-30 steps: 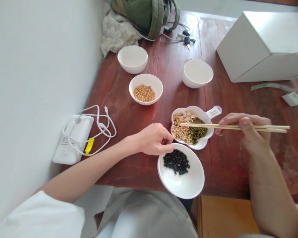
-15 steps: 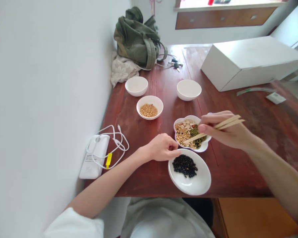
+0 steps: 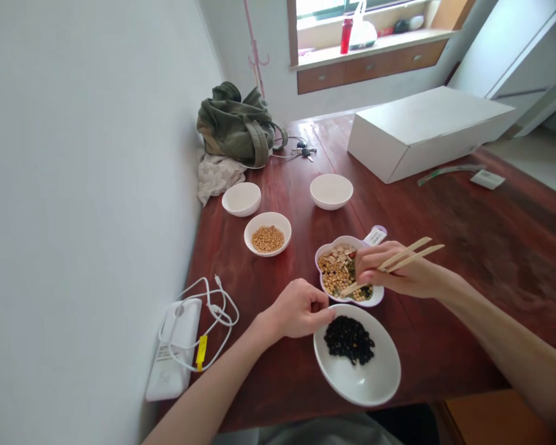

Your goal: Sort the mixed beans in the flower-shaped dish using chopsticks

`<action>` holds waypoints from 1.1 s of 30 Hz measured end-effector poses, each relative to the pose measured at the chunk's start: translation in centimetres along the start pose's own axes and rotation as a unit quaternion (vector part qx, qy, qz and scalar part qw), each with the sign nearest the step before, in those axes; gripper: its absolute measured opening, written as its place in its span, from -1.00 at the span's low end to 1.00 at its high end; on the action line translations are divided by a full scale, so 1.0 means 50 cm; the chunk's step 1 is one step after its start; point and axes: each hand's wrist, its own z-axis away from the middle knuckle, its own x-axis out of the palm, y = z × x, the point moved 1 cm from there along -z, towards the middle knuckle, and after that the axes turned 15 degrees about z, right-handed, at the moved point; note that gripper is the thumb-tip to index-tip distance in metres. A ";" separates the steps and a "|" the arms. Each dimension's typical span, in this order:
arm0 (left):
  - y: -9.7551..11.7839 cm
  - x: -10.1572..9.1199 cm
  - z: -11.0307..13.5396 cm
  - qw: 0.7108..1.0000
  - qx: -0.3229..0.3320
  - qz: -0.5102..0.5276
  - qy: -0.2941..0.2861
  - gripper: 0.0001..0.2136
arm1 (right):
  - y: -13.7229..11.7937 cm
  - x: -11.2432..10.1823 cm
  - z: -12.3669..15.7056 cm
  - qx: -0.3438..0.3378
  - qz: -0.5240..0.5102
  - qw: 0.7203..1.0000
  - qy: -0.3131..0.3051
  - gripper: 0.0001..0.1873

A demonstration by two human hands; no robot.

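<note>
Worktop: dark reddish wood. White box, closed, at its far right. Green bag at far left, resting on a pale cloth.

Flower-shaped dish, lilac rim, handle pointing away and to the right, sits in front of the person; holds mixed beans, mostly yellow and green with some pale flat pieces. Near bowl, white, lies just on the person's side of the dish, close to the front edge of the worktop. Yellow-bean bowl farther off, to the left. Two more white bowls beyond: left-rear bowl, right-rear bowl.

Right hand: closed round the chopsticks, poised over the dish. Left hand: narrow, fingers curled, thumb over the rim of the near bowl, holding it; far side of the grip hidden.

Power bank, white, at left by the wall, cable looped over it. Chopsticks: tips down at the near side of the dish; cannot tell whether a bean is between them. Keys beside the bag. Smallest: black beans, heaped in the near bowl.
</note>
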 end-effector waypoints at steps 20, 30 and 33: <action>-0.002 -0.011 -0.015 1.000 -0.017 0.014 -0.016 -0.68 | 0.045 0.020 0.023 0.186 -0.005 0.967 0.173 -0.59; -0.009 -0.010 -0.016 1.000 -0.001 0.017 -0.012 -0.72 | 0.037 0.021 0.028 0.191 0.017 0.971 0.141 -0.68; -0.008 -0.011 -0.014 1.000 0.000 0.008 -0.011 -0.71 | 0.038 0.020 0.027 0.175 0.022 0.974 0.143 -0.69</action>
